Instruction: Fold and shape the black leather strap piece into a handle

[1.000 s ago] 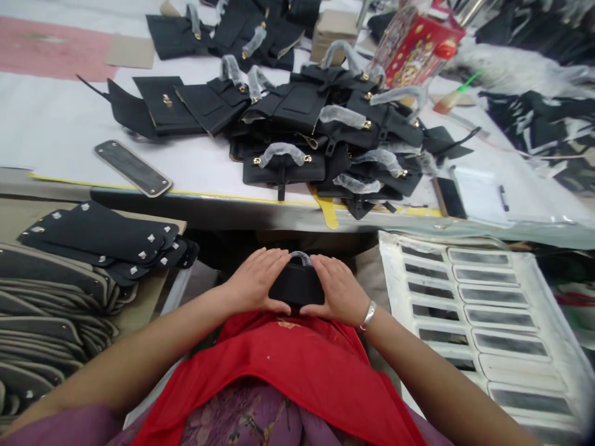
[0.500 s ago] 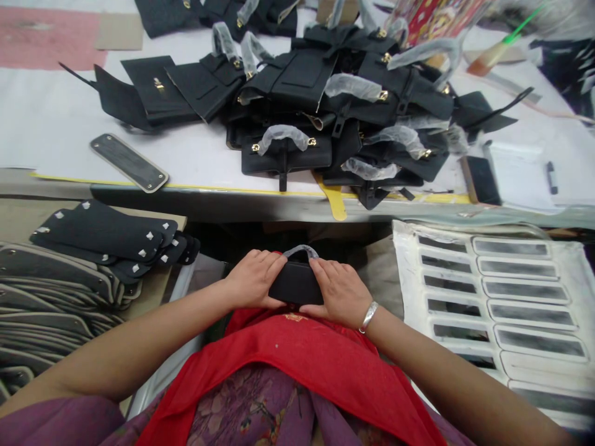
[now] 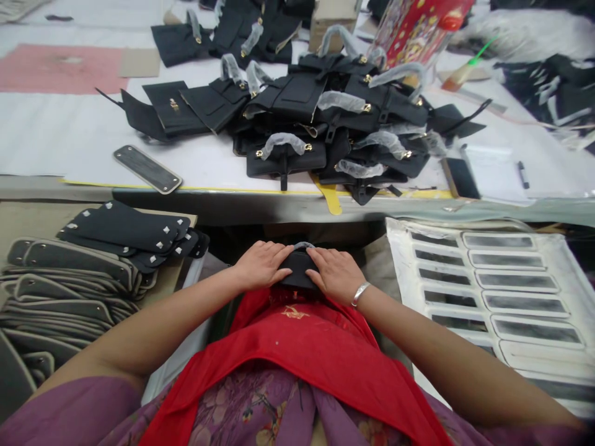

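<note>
Between my two hands, at my lap, is a small black handbag with a plastic-wrapped handle on its far edge. My left hand grips its left side, thumb on the near face and fingers over the top. On the right side my right hand grips it in the same way, thumb toward the middle. The bag's underside and the tips of my fingers are hidden.
Several black bag pieces with wrapped handles are heaped on the white table. Stacked grey-edged base panels stand at left. A white board with framed dark strips lies at right. A phone-like black object is near the table edge.
My hands have shifted slightly up and inward on the bag, and it has tilted so less of its face and handle shows. The view has turned a little.
</note>
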`<state>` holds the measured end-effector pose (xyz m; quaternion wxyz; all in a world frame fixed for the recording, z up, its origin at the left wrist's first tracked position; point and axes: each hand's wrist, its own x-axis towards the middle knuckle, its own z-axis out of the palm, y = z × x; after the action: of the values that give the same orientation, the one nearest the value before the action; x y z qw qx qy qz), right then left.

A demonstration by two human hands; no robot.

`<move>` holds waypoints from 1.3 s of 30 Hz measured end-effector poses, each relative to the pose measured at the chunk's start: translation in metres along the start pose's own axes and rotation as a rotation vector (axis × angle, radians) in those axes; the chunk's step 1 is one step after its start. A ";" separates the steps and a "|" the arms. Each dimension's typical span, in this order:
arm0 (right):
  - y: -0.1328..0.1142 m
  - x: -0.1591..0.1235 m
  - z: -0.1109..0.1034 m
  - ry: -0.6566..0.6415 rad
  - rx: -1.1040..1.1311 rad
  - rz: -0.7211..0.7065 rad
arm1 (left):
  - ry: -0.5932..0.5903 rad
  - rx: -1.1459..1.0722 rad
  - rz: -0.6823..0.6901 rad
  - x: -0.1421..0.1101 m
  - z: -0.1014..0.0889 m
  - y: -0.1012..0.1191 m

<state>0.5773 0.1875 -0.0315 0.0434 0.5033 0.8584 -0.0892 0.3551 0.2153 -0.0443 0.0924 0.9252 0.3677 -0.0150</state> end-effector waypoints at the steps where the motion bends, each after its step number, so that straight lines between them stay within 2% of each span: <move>1: -0.001 -0.001 0.000 0.002 -0.009 0.008 | 0.004 0.008 -0.006 -0.001 -0.001 0.001; 5: 0.003 0.003 -0.006 -0.071 0.047 0.038 | -0.027 -0.065 -0.014 0.002 -0.009 0.001; 10: 0.009 0.026 -0.020 -0.317 0.244 0.119 | -0.165 -0.357 -0.120 0.023 -0.019 -0.004; 14: 0.022 0.030 -0.024 -0.379 0.350 0.127 | -0.220 -0.566 -0.185 0.025 -0.020 -0.021; 17: 0.044 0.011 -0.018 -0.345 0.470 0.188 | -0.226 -0.709 -0.256 0.004 -0.016 -0.043; 20: 0.062 -0.017 -0.004 -0.250 0.705 0.249 | -0.159 -0.951 -0.412 -0.024 -0.006 -0.055; 23: 0.063 -0.043 0.014 -0.073 0.932 0.305 | -0.004 -1.175 -0.522 -0.045 0.008 -0.049; 26: 0.050 -0.060 0.028 0.098 0.988 0.350 | 0.150 -1.264 -0.605 -0.055 0.021 -0.033; 29: 0.035 -0.064 0.034 0.212 0.947 0.442 | 0.246 -1.233 -0.665 -0.057 0.028 -0.020; 31: 0.030 -0.063 0.034 0.228 0.921 0.483 | 0.274 -1.177 -0.679 -0.055 0.029 -0.017; 37: 0.042 -0.063 0.030 0.180 0.842 0.418 | 0.206 -1.028 -0.625 -0.056 0.026 -0.029; 39: 0.044 -0.061 0.024 0.213 0.785 0.416 | 0.235 -0.898 -0.618 -0.056 0.019 -0.029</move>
<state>0.6454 0.1513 -0.0493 -0.2221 0.6499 0.6398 -0.3447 0.2949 0.1947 -0.0625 0.4270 0.6395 0.6003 0.2201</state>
